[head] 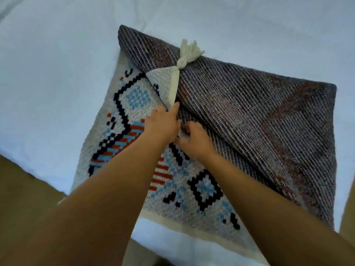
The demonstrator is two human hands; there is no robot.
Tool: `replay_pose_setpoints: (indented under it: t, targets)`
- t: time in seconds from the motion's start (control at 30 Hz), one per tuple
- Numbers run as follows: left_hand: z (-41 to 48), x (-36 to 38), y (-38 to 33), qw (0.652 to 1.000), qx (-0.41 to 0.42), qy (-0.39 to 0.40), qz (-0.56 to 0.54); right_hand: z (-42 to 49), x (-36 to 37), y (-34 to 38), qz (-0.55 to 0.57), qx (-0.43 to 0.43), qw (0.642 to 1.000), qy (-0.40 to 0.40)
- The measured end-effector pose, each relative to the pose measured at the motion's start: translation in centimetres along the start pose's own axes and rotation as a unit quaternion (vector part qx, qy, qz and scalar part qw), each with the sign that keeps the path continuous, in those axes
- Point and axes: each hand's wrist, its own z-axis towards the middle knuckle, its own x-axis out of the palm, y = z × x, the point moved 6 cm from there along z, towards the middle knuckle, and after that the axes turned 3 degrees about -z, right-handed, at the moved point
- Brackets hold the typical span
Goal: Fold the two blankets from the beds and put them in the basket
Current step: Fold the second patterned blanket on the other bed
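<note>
- A knitted blanket (249, 116) is spread flat on a bed (57, 73) dressed in a white sheet, close to the bed's near corner.
- The blanket's face is shown at the lower left: a pale ground worked with black diamonds, light-blue blocks and orange stripes, finished along the near side with a cream border (172, 224).
- The right part is turned over onto the face, so the grey-brown ribbed reverse is shown from the top left across to the right edge. Its folded edge runs diagonally from the hands down to the lower right.
- A small corner is folded back at the top of the turned part, with the pale face exposed. A cream tassel (189, 52) is attached at its tip and lies on the dark reverse.
- The left hand (163, 125) is seen from the back at the middle of the blanket, just below that small corner. Its forefinger is stretched up to touch the cream hem there. The thumb is hidden, so it cannot be told whether any cloth is held.
- The right hand (195, 141) is placed just beside the left. Its fingers are curled, and the edge of the dark turned-over layer is gripped in them.
- A brown floor (23, 185) is seen past the bed's edge at the lower left.
</note>
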Motion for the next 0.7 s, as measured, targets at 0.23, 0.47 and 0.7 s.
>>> replay_pose_setpoints:
  t: [0.23,0.47,0.7]
  targets:
    - [2.9,-0.2,1.6,0.998,-0.039,-0.035,-0.025,2.9,1.3,1.7,-0.095,-0.026,0.994,-0.049]
    - [-1.4,0.1,6.4,0.998,-0.034,-0.052,0.033,1.4,2.8,4.9,-0.187,-0.063,0.979,-0.046]
    - [-9.7,2.0,13.2,0.997,-0.009,-0.082,0.005,-5.4,8.7,9.5,-0.235,-0.082,0.968,-0.015]
